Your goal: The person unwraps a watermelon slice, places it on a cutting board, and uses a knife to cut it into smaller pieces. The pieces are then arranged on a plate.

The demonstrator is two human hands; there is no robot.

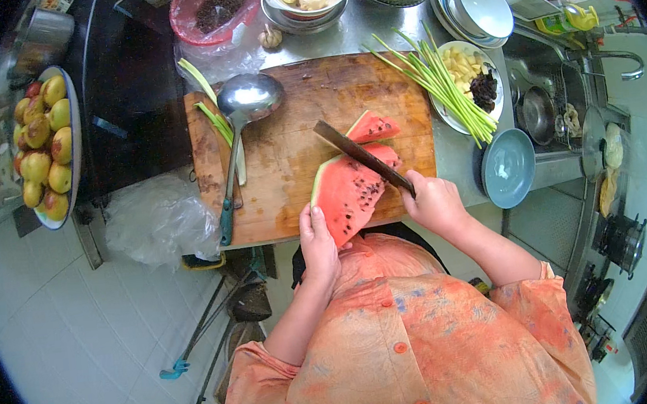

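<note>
My left hand point(320, 244) grips the near left end of a large watermelon piece point(349, 196), red with black seeds and a pale green rind edge. In my right hand point(435, 199) is a kitchen knife point(365, 157) with a dark blade, held slantwise across the far part of that piece. Just beyond the blade lies a smaller watermelon slice point(375, 126), apart from the large one. Both rest on a worn wooden cutting board point(290, 164), the large piece reaching over its near edge. The knife's handle is mostly hidden by my fingers.
On the board's left lie a steel ladle point(250, 98) and leek pieces point(214, 122). To the right, green stalks point(441, 83) cross a plate of diced food point(459, 64); a blue bowl point(508, 168) stands nearer. A fruit platter point(75, 139) is far left, a sink point(545, 60) right.
</note>
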